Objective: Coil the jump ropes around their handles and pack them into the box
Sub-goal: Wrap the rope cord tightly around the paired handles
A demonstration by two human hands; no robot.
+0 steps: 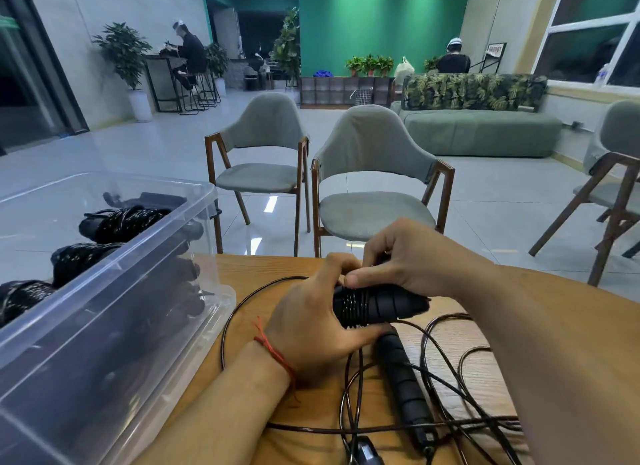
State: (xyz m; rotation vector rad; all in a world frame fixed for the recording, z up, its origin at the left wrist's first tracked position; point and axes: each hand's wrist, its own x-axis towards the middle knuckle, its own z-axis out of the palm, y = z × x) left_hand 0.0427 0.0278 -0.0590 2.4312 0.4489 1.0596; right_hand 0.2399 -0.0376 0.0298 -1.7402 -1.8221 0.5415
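My left hand (311, 322) grips the left end of a pair of black jump rope handles (377, 305) held above the wooden table (242, 284). Thin black rope is wound in several turns round the handles near my left fingers. My right hand (405, 260) reaches over the top and pinches the rope against the handles. The loose rope (446, 364) trails in tangled loops across the table. Another black handle (401, 381) lies on the table below my hands. A clear plastic box (114, 291) stands at the left, holding several coiled black ropes (124, 222).
Two grey chairs (370, 173) stand just beyond the table's far edge, a third at the right (613, 187). A small dark object (367, 452) lies at the bottom edge among the rope. People sit far back in the room.
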